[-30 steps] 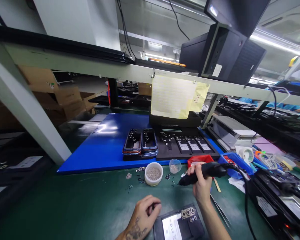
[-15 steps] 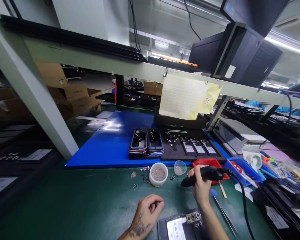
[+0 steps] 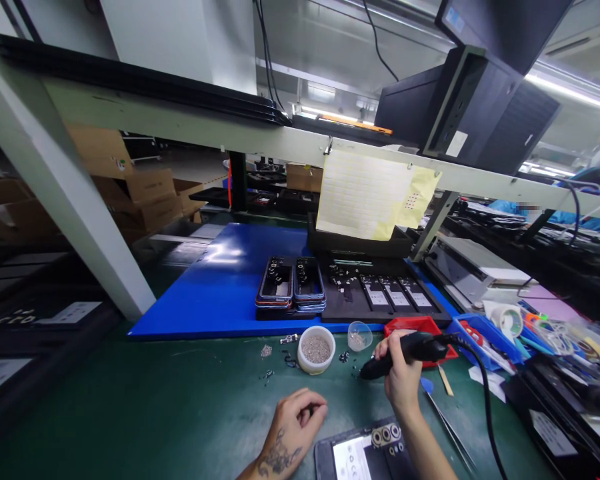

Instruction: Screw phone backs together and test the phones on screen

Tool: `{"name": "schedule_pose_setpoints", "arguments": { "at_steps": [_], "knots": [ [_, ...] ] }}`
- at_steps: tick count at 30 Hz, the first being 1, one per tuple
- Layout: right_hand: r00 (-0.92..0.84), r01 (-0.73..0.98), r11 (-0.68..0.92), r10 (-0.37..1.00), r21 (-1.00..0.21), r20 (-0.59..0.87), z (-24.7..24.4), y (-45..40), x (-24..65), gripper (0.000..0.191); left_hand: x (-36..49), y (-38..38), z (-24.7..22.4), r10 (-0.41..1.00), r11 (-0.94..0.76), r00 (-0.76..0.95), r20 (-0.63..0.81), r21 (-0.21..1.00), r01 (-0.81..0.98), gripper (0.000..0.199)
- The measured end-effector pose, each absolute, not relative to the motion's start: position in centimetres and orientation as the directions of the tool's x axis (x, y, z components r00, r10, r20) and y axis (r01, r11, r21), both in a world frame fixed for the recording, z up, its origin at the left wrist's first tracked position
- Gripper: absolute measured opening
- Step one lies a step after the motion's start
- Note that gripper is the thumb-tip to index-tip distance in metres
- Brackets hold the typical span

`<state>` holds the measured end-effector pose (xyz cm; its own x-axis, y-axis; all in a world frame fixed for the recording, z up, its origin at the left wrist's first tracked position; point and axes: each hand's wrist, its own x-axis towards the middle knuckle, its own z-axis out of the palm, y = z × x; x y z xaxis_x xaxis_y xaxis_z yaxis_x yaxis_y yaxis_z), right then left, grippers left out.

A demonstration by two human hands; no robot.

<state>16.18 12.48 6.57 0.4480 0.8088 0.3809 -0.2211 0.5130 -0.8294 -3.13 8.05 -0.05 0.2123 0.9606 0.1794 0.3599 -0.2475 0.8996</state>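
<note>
A black corded electric screwdriver is held by my right hand, its tip angled left and down above the bench. My left hand rests on the green mat with its fingers curled in, and nothing shows in it. Between my wrists lies a phone, partly hidden by my right forearm, with a white label and camera rings. Just beyond my hands stand a white tub of tiny screws and a small clear cup. Small dark parts lie beside them.
Stacked phone frames and a black tray with phone parts sit on a blue board. At right are a red bin, a blue bin and tweezers. A shelf beam crosses above.
The view has shifted very slightly. Both hands and the screwdriver stay in almost the same place.
</note>
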Motion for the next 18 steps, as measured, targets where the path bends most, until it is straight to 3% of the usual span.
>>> {"name": "schedule_pose_setpoints", "arguments": {
  "at_steps": [12,18],
  "knots": [
    [0.442,-0.339,0.481,0.840,-0.809,0.314,7.8,11.6,16.5,0.025,-3.0,8.2,-0.1,0.945,-0.310,0.206,0.254,0.897,0.315,0.015],
    [0.351,-0.452,0.398,0.902,-0.798,0.251,9.3,9.8,15.2,0.030,-2.9,8.3,-0.5,0.950,-0.295,0.199,0.241,0.903,0.313,0.013]
  ]
}}
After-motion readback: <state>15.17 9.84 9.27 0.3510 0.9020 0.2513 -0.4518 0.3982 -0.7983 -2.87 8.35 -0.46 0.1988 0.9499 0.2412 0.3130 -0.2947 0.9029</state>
